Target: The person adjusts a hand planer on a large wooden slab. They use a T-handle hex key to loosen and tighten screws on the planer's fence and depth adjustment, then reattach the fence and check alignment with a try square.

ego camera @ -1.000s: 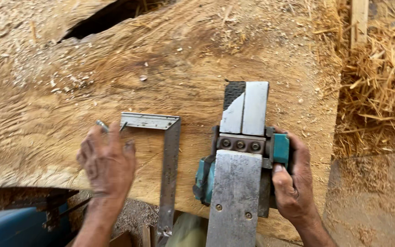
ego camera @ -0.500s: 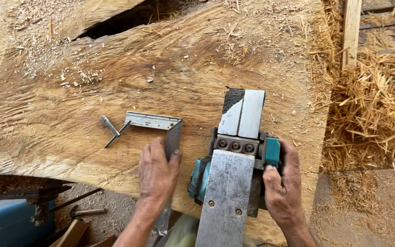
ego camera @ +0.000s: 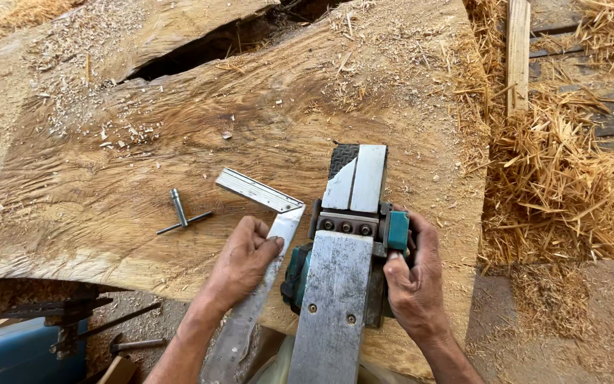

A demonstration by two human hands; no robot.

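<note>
At the lower centre of the frame, on the near edge of a broad rough wooden slab point(ego camera: 179, 128): an electric planer point(ego camera: 339, 284), turned over, grey metal sole facing up, teal body below, nose pointing toward the top of the frame. Clamped at its right flank by the right hand point(ego camera: 410, 284), fingers wrapped narrow around the teal housing, thumb on top near the cutter block.

Just left of the planer, touching or nearly touching its side: a steel try square point(ego camera: 282, 224), short arm running toward the upper left, long arm running down past the slab's edge. Covered on that long arm by the left hand point(ego camera: 243, 259), fingers curled close, tips pressed to the metal and holding it.

Further left, apart from both hands: a small T-shaped key point(ego camera: 179, 213), lying flat among sawdust. At the top of the frame, a dark split point(ego camera: 207, 46) in the slab. At the right, loose straw-like shavings point(ego camera: 563, 171) and a wooden lath point(ego camera: 516, 50). At the lower left, under the slab, part of a blue machine point(ego camera: 8, 355).

By the look of it, midway through checking or setting the upturned sole: tool steadied, square taken up. Next move, as a judgement: calls for lifting the square clear of the slab, laying its blade flat across the sole, and keeping the planer from rocking.
</note>
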